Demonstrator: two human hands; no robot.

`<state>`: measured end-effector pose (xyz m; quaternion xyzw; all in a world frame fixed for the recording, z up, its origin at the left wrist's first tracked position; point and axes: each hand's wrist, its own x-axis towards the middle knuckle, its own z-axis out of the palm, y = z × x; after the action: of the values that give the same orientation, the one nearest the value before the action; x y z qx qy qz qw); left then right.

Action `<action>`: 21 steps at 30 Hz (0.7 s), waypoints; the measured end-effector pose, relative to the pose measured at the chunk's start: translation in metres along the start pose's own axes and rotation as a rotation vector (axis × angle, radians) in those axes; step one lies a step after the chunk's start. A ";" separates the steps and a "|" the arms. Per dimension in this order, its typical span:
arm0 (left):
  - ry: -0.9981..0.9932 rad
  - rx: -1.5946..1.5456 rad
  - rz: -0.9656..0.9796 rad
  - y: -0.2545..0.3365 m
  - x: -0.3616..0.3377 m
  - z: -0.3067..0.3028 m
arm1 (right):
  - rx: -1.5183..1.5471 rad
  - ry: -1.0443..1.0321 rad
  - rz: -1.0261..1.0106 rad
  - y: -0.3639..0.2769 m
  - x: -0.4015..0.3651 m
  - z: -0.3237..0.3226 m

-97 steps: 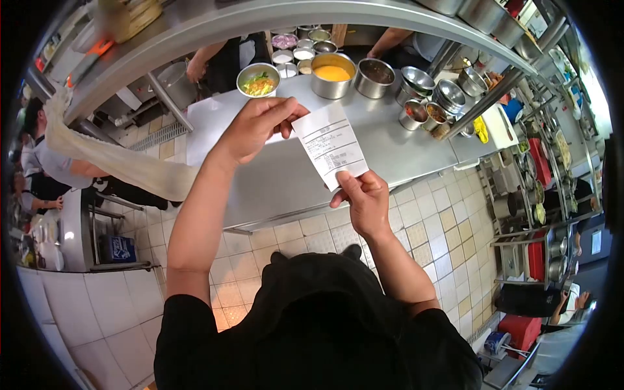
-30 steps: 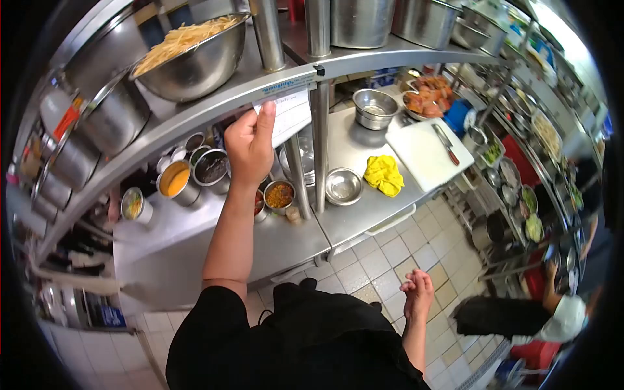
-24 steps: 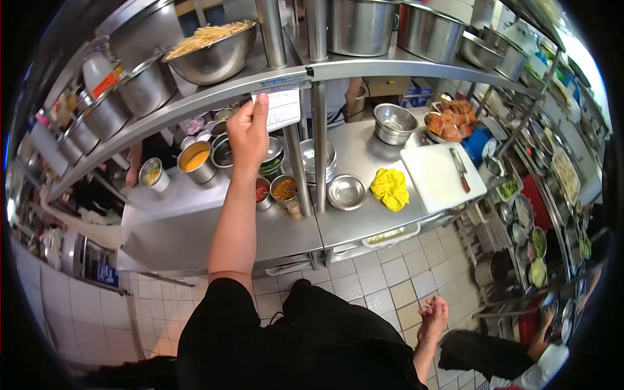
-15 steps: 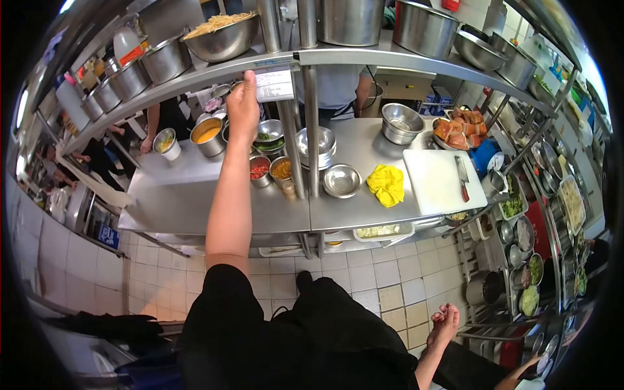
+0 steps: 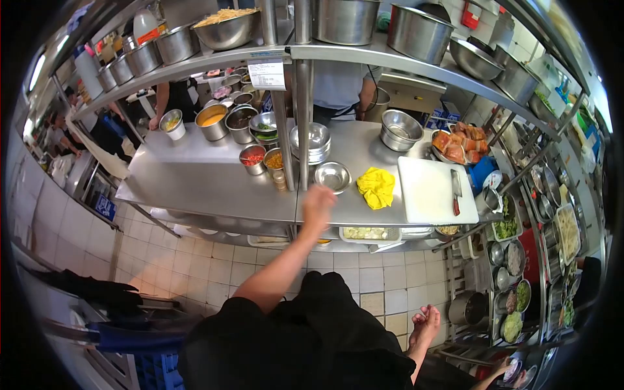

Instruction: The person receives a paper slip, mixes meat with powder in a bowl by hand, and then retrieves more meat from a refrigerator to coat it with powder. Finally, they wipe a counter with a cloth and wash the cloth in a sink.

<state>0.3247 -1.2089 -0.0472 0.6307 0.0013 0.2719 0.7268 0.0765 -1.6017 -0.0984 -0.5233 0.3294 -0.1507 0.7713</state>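
My left hand (image 5: 318,207) is blurred by motion above the counter's front edge, just below a small steel bowl (image 5: 333,177). Its fingers are smeared, so their grip does not show. Low on the right, my right hand (image 5: 425,323) hangs over the floor, palm up, fingers loosely curled in, with nothing visible in it. A printed paper slip (image 5: 266,75) hangs from the shelf edge by the post. Right of the small bowl lies a crumpled yellow cloth (image 5: 376,188), beside a white cutting board (image 5: 426,198) that carries a knife (image 5: 456,192).
Steel pots (image 5: 421,32) line the overhead shelf (image 5: 195,75). On the counter (image 5: 208,188) stand a pot of orange sauce (image 5: 212,121), containers of chopped food, stacked bowls (image 5: 401,130) and a bowl of browned chunks (image 5: 460,144). Another person (image 5: 341,91) stands behind the counter.
My left hand has left the paper slip, which stays hanging at the shelf, and has come down and right toward the counter's front edge. My right hand remains low, its fingers still curled.
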 end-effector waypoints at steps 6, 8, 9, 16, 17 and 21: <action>-1.117 0.509 0.001 0.035 -0.063 0.068 | -0.069 -0.209 0.058 -0.030 0.036 0.047; -1.184 0.577 0.019 0.035 -0.053 0.080 | -0.112 -0.289 0.049 -0.038 0.046 0.066; -1.173 0.584 0.030 0.037 -0.046 0.085 | -0.148 -0.357 0.039 -0.042 0.054 0.077; -1.061 0.731 -0.031 0.031 0.000 0.108 | -0.288 -0.578 0.087 -0.071 0.092 0.115; -1.069 0.766 -0.062 0.027 0.005 0.114 | -0.313 -0.614 0.087 -0.075 0.100 0.116; -1.105 0.640 -0.078 -0.027 0.027 0.161 | -0.351 -0.643 0.068 -0.091 0.144 0.087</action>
<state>0.4141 -1.3466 -0.0298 0.8631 -0.2697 -0.1338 0.4055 0.2509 -1.6602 -0.0456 -0.6568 0.1084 0.1060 0.7386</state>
